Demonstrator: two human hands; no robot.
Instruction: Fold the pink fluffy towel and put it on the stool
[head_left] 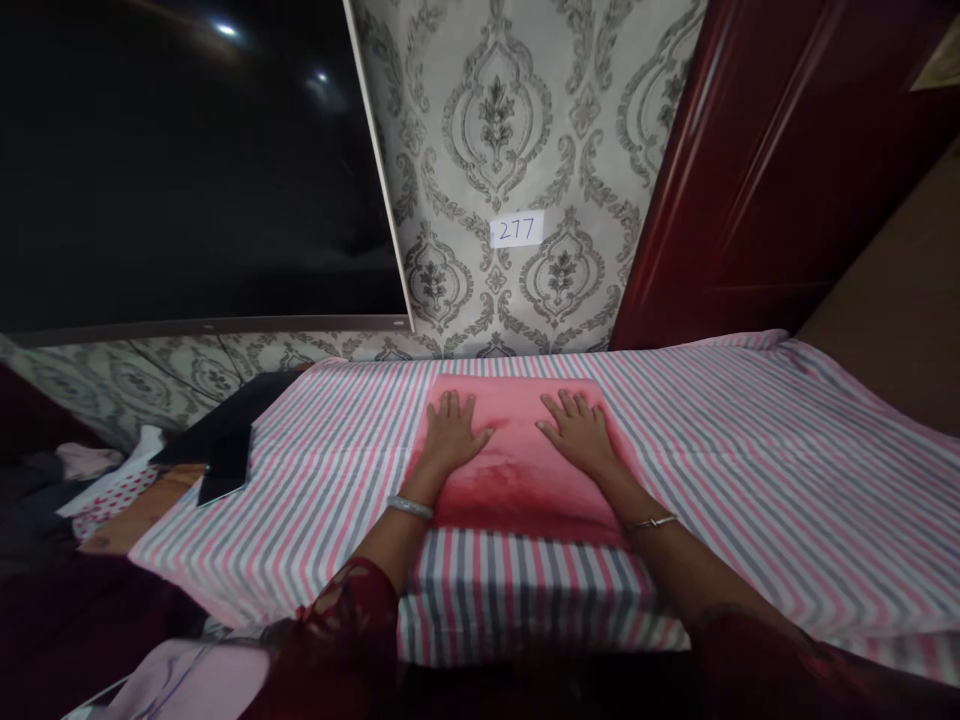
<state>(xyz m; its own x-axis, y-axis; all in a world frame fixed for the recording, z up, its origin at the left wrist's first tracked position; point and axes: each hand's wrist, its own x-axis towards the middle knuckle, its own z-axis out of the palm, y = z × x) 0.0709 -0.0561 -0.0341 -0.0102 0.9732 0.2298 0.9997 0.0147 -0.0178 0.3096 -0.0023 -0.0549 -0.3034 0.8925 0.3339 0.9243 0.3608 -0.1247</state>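
Note:
A pink-to-red piece of fabric (517,440), roughly square, lies flat on a striped cloth (322,440). It shades from light pink at the far edge to deep red at the near edge. My left hand (450,435) rests palm down on its left side with the fingers spread. On its right side lies my right hand (579,430), also flat, fingers apart. Neither hand grasps anything. Whether the fabric is folded or a single layer, I cannot tell.
The striped cloth drapes over the surface's front edge. A dark phone or tablet (226,465) lies at the left end. Behind are a large television (195,170), a patterned wall with a paper label (517,229) reading 277, and a dark red door panel (720,180).

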